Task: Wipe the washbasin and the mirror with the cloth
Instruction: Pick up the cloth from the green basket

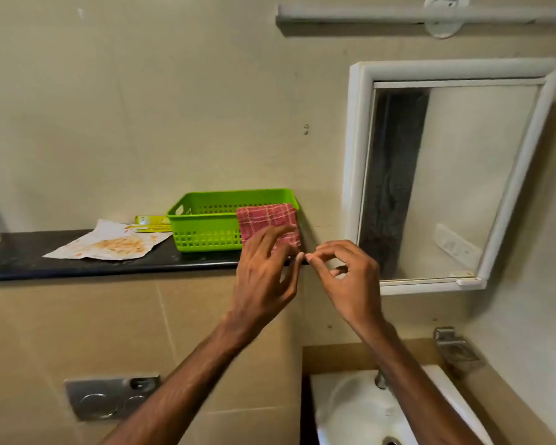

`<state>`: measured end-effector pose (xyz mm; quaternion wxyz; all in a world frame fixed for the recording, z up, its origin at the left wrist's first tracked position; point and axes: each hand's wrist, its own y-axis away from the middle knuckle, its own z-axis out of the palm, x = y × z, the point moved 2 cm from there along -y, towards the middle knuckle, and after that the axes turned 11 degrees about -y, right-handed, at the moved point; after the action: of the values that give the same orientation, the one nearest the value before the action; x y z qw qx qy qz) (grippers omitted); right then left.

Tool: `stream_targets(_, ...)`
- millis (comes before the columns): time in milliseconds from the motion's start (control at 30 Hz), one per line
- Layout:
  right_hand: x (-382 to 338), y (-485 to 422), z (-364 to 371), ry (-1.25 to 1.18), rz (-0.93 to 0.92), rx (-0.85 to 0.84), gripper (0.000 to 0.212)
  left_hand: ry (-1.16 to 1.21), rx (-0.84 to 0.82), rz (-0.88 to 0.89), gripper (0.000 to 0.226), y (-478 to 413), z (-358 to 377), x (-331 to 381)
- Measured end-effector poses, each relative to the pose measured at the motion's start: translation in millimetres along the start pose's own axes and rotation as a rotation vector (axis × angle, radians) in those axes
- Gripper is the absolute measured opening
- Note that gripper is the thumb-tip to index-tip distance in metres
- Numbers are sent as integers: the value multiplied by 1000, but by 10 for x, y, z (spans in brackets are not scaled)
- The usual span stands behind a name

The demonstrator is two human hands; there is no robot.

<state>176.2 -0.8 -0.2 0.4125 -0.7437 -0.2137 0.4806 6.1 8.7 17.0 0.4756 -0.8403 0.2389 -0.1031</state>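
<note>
A red checked cloth [264, 220] hangs folded over the right end of a green basket [206, 226] on a black ledge. My left hand [264, 277] reaches up to it, with straight fingers touching the cloth's lower part. Just to the right is my right hand [350, 284], its fingers loosely curled and holding nothing, its fingertips close to my left thumb. The white-framed mirror [463, 175] hangs on the wall at right. Below it is the white washbasin [350, 409], partly hidden by my right forearm.
The black ledge [77, 264] also carries a stained paper wrapper [109, 245] and a yellow packet [151, 221]. A tap [380, 379] stands behind the basin, with a metal soap holder [456, 348] on the right wall. A flush plate [111, 398] is set in the tiles at lower left.
</note>
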Motion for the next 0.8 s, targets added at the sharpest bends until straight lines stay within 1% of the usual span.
stream_targets(133,56,-146,297,-5,42,-28,8,-33,55,-127,28,-58,-60,-402)
stream_targets(167,89,-190,389,-14,56,-29,12,-36,74,-149,27,-86,-71,-497)
stream_targets(267,160,-360,564,-21,150,29,32,-33,73,-218,18,-196,-25,-751)
stream_targets(333,196,-450,638,-13,221,84,44,-52,34,-257,29,-274,31,-878)
stream_targets(400,213,-503,695,-38,299,110,56,-79,-7,-253,41,-302,92,-950)
stream_targets(533,219,-541,701,-12,413,127,66,-164,-66,-176,42,-262,175,-993)
stream_targets(600,203,-537,690,-14,459,132,64,-181,-82,-176,44,-249,199,-1004)
stream_targets(633,186,-531,690,-26,484,114,58,-188,-81,-176,45,-248,201,-1007)
stream_targets(733,90,-503,730,-148,537,-5,28,-185,-83,-142,47,-249,186,-1036)
stream_targets(800,4,-499,743,-291,585,-62,16,-167,-85,-107,48,-253,153,-1070)
